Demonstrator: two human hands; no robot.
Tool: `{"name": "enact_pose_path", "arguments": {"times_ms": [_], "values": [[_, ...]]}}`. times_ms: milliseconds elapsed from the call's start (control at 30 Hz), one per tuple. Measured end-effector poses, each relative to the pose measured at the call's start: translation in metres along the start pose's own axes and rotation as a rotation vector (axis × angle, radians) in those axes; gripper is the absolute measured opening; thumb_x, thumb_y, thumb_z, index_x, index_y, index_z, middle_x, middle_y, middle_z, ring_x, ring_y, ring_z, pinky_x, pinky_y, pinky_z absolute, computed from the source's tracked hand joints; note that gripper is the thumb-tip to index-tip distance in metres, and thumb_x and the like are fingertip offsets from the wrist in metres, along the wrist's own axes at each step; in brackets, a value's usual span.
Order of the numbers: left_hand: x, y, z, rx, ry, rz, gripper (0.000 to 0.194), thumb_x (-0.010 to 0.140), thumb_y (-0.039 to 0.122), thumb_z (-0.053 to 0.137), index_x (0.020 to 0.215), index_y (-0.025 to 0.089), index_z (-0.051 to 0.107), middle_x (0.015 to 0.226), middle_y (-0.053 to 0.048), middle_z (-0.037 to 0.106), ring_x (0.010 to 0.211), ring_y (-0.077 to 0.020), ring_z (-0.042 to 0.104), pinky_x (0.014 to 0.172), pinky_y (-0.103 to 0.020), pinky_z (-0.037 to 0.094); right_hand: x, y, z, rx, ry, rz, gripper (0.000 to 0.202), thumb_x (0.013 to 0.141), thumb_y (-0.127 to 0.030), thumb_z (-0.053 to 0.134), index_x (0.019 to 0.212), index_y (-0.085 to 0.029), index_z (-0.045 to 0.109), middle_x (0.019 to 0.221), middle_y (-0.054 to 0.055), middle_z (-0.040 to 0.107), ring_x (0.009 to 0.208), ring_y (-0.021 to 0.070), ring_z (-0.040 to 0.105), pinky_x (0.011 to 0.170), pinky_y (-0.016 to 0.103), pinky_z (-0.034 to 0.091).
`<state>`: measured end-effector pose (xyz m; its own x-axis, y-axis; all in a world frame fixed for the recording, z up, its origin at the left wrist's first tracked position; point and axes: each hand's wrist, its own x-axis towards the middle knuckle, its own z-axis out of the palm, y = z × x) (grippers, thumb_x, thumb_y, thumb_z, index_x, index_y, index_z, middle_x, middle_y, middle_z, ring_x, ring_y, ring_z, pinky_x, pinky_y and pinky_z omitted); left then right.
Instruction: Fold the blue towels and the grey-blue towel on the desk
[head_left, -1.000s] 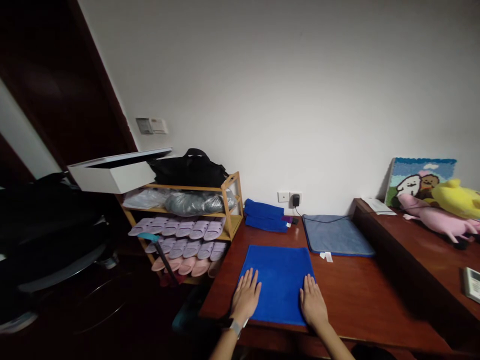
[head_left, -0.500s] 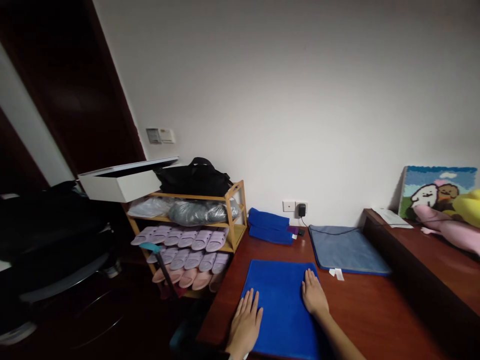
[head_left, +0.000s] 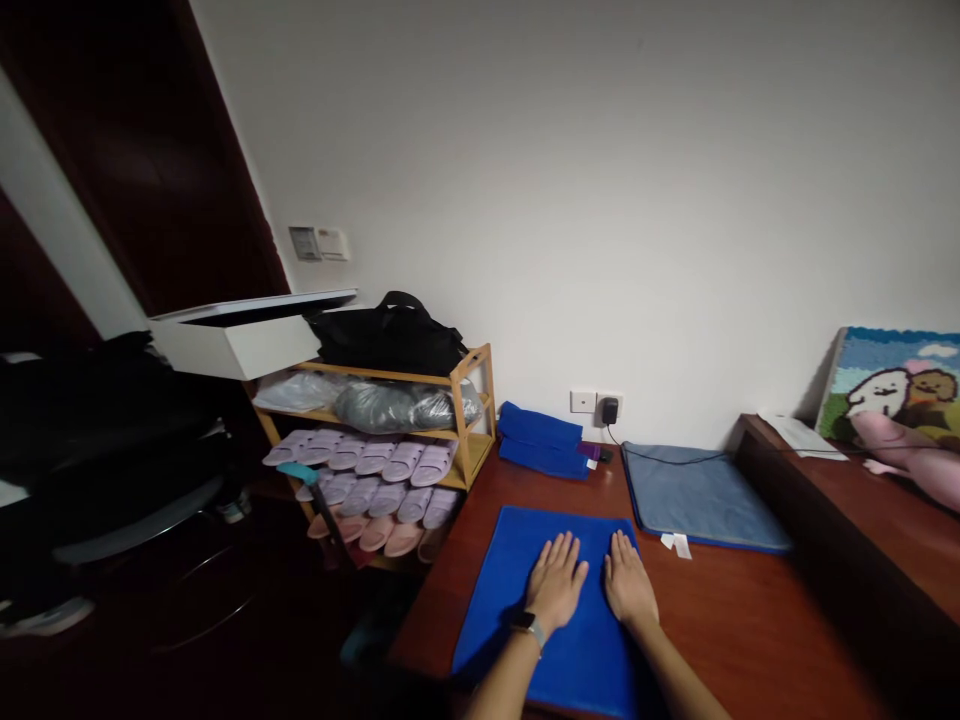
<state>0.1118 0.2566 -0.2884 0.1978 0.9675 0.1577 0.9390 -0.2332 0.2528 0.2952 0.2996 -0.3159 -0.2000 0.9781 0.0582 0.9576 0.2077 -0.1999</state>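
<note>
A bright blue cloth [head_left: 517, 560] lies spread flat on the reddish-brown desk [head_left: 720, 620]. My left hand [head_left: 556, 582] rests palm down near the middle of the cloth, fingers stretched out, a watch on its wrist. Over the cloth's right edge lies my right hand [head_left: 628, 580], also flat with straight fingers. Neither hand grips anything. Behind them, close to the wall, is a folded blue cloth [head_left: 541, 442]. A grey-blue cloth [head_left: 694, 495] with white tags lies flat to the right of my right hand.
Left of the desk stands a wooden rack [head_left: 470, 440] with several rows of slippers [head_left: 405, 462], a black bag [head_left: 386, 335] and a white box [head_left: 236, 345]. A plugged-in black adapter [head_left: 610, 409] trails a cable. On the raised ledge at right sit a pink plush toy [head_left: 911, 455] and a dog picture [head_left: 892, 385].
My left hand has moved right and forward from the cloth's left edge to its middle, and the wrist now shows. My right hand stays nearly in place. The view has shifted slightly.
</note>
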Motion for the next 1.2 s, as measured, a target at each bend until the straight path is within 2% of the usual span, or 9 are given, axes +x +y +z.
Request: {"name": "enact_pose_path", "arguments": {"times_ms": [167,300,500,700,833,967,1033,1100,1200], "values": [[-0.023,-0.085,-0.033,0.111,0.002,-0.256,0.065,0.107,0.049,0.017,0.16,0.015,0.032,0.168,-0.009,0.027,0.156,-0.0238,0.024,0.128,-0.047,0.023,0.0,-0.002,0.002,0.04,0.012,0.034,0.068,0.103,-0.036,0.017,0.159,0.001,0.024,0.168,0.016,0.025,0.156,0.0237,0.02,0.128,0.036,0.015],[-0.03,-0.106,-0.03,0.163,0.078,-0.276,0.064,0.107,0.047,0.017,0.159,0.014,0.034,0.167,-0.01,0.03,0.156,-0.0234,0.026,0.127,-0.046,0.026,0.004,-0.007,-0.003,-0.056,-0.014,0.054,0.067,0.102,-0.033,0.021,0.158,0.002,0.027,0.167,0.018,0.027,0.156,0.0261,0.022,0.127,0.037,0.017],[-0.03,-0.103,-0.02,0.184,0.099,-0.267,0.064,0.106,0.045,0.019,0.158,0.013,0.037,0.166,-0.011,0.033,0.155,-0.0233,0.029,0.126,-0.045,0.028,0.034,-0.005,-0.018,-0.078,0.064,0.005,0.065,0.101,-0.029,0.023,0.158,0.003,0.028,0.167,0.019,0.026,0.156,0.026,0.021,0.128,0.038,0.016],[-0.03,-0.106,-0.022,0.224,0.167,-0.203,0.061,0.107,0.044,0.023,0.158,0.014,0.039,0.165,-0.011,0.036,0.154,-0.0244,0.03,0.128,-0.048,0.025,0.048,0.007,-0.003,-0.051,0.067,0.032,0.066,0.102,-0.03,0.021,0.156,0.006,0.031,0.165,0.02,0.031,0.155,0.0272,0.025,0.127,0.038,0.018],[0.003,-0.053,-0.019,0.156,0.194,-0.049,0.059,0.108,0.041,0.018,0.16,0.017,0.034,0.166,-0.008,0.036,0.154,-0.0216,0.03,0.128,-0.045,0.026,0.049,0.008,0.007,-0.041,0.101,0.028,0.065,0.102,-0.03,0.021,0.156,0.005,0.031,0.164,0.021,0.032,0.155,0.0272,0.025,0.128,0.039,0.018],[0.048,0.02,0.002,0.012,0.073,0.076,0.062,0.108,0.043,0.011,0.16,0.019,0.034,0.165,-0.006,0.037,0.155,-0.0182,0.029,0.128,-0.04,0.025,0.049,0.01,0.007,-0.05,0.082,0.002,0.065,0.101,-0.028,0.023,0.155,0.007,0.032,0.164,0.022,0.03,0.155,0.0281,0.023,0.128,0.039,0.017],[0.061,0.034,0.014,-0.016,0.022,0.06,0.065,0.108,0.046,0.008,0.16,0.018,0.035,0.166,-0.007,0.037,0.155,-0.0186,0.029,0.128,-0.041,0.024,0.049,0.011,0.007,-0.049,0.073,-0.013,0.065,0.101,-0.028,0.024,0.155,0.008,0.032,0.164,0.023,0.03,0.156,0.0289,0.022,0.128,0.039,0.016],[0.066,0.025,0.018,-0.007,0.0,0.045,0.066,0.107,0.048,0.006,0.16,0.019,0.034,0.166,-0.006,0.035,0.155,-0.0185,0.027,0.129,-0.042,0.022,0.049,0.011,0.008,-0.031,0.075,-0.007,0.065,0.101,-0.029,0.023,0.155,0.008,0.031,0.164,0.023,0.029,0.156,0.0289,0.022,0.128,0.04,0.017],[0.061,-0.024,0.003,0.073,-0.022,-0.035,0.065,0.107,0.051,0.009,0.161,0.023,0.033,0.167,-0.003,0.034,0.156,-0.0183,0.026,0.129,-0.042,0.021,0.05,0.01,0.008,-0.009,0.081,0.028,0.066,0.102,-0.03,0.021,0.156,0.006,0.029,0.165,0.021,0.03,0.156,0.0278,0.023,0.128,0.039,0.017]]}}
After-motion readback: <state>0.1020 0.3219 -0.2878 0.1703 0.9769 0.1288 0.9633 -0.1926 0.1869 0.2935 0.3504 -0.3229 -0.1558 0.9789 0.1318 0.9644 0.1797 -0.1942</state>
